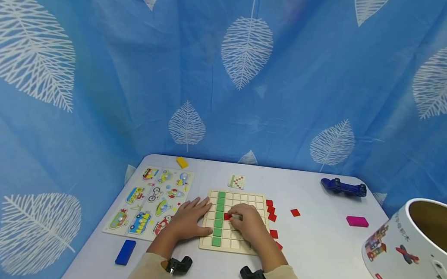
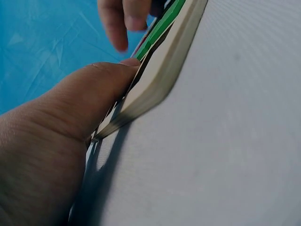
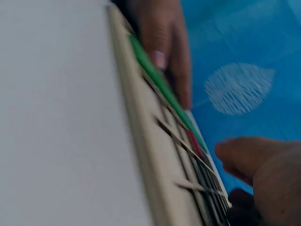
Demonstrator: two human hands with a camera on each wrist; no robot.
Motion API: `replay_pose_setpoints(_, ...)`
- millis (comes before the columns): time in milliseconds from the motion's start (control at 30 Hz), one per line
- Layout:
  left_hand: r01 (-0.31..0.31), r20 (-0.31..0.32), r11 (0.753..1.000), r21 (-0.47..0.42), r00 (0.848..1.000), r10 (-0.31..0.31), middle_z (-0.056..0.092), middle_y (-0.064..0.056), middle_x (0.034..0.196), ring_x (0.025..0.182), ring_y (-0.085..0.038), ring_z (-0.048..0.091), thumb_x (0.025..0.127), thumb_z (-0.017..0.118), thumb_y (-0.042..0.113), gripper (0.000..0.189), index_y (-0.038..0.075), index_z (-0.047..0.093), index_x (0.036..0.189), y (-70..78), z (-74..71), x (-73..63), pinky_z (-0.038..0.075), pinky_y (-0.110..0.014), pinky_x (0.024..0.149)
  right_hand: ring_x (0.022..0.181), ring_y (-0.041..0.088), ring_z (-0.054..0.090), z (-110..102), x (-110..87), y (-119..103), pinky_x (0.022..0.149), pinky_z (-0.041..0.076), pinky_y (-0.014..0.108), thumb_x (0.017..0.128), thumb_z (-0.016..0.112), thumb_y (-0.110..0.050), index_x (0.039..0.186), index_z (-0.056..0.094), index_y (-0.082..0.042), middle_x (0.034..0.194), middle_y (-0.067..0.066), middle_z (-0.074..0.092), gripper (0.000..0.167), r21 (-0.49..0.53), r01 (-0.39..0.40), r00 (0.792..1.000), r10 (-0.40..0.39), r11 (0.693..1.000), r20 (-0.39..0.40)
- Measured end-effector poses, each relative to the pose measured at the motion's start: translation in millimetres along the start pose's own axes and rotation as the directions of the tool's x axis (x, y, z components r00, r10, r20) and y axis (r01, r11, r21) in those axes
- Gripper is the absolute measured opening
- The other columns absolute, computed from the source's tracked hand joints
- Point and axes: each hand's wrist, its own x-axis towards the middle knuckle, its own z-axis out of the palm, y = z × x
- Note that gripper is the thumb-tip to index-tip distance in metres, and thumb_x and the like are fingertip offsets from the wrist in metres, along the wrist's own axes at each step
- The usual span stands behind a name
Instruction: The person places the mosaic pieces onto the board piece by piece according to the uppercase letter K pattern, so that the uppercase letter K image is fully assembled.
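Note:
A wooden grid board (image 1: 235, 246) lies on the table, with a column of green square tiles (image 1: 218, 222) near its left side. One red square tile (image 1: 226, 216) sits in the cell right of that column. My right hand (image 1: 249, 222) is over the board, fingertips right at this red tile. In the right wrist view the tile (image 3: 194, 141) lies low in the grid, apart from the thumb (image 3: 235, 153). Fingers spread, my left hand (image 1: 190, 220) rests at the board's left edge; its thumb (image 2: 101, 84) touches the rim in the left wrist view.
Several loose red tiles (image 1: 272, 217) lie right of the board. A small pattern card (image 1: 236, 182) is behind it, a vehicle picture puzzle (image 1: 147, 203) to the left. Blue (image 1: 125, 252), yellow (image 1: 182, 162) and pink (image 1: 357, 221) blocks, a dark blue toy car (image 1: 343, 187) and a white bucket (image 1: 398, 251) stand around.

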Motion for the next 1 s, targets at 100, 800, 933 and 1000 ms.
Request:
replay_pose_setpoints(100,0.007,-0.001,1.000,0.001,1.000,-0.007,0.028,0.003,0.173,0.162,-0.031,0.021,0.085,0.068,0.072,0.096,0.023,0.041,0.163,0.5,-0.4,0.2,0.017,-0.059,0.129,0.126,0.033,0.060,-20.9,-2.0,17.6,0.105,0.052,0.053,0.096,0.073,-0.015,0.117,0.078,-0.015,0.127,0.006,0.072,0.021,-0.005,-0.099,0.989,0.098,0.995,-0.108)
replay_pose_setpoints(800,0.023,-0.008,1.000,0.002,1.000,-0.023,0.028,0.005,0.173,0.162,-0.030,0.020,0.083,0.067,0.075,0.097,0.025,0.042,0.162,-0.3,1.7,2.2,0.017,-0.058,0.129,0.104,0.026,0.063,-48.4,-21.4,46.1,0.089,0.057,0.044,0.095,0.076,-0.019,0.124,0.073,-0.009,0.120,0.011,0.067,0.031,0.063,-0.327,0.919,0.333,0.943,-0.211)
replay_pose_setpoints(933,0.026,-0.010,1.000,0.003,1.000,-0.026,0.028,0.006,0.173,0.162,-0.030,0.020,0.083,0.068,0.074,0.096,0.026,0.042,0.162,-0.7,2.1,3.0,0.016,-0.058,0.129,0.098,0.019,0.063,-27.9,-3.6,17.2,0.085,0.057,0.037,0.093,0.079,-0.019,0.119,0.075,-0.012,0.116,0.004,0.069,0.028,0.071,-0.201,0.971,0.208,0.977,-0.117)
replay_pose_setpoints(1000,0.023,-0.010,1.000,-0.004,1.000,-0.023,0.029,0.005,0.173,0.162,-0.030,0.020,0.083,0.068,0.074,0.096,0.026,0.042,0.162,-0.6,3.7,3.9,0.017,-0.058,0.129,0.097,0.017,0.063,-18.4,5.4,8.2,0.086,0.057,0.037,0.093,0.079,-0.019,0.118,0.076,-0.013,0.115,0.003,0.069,0.026,0.054,-0.161,0.985,0.165,0.985,-0.056)
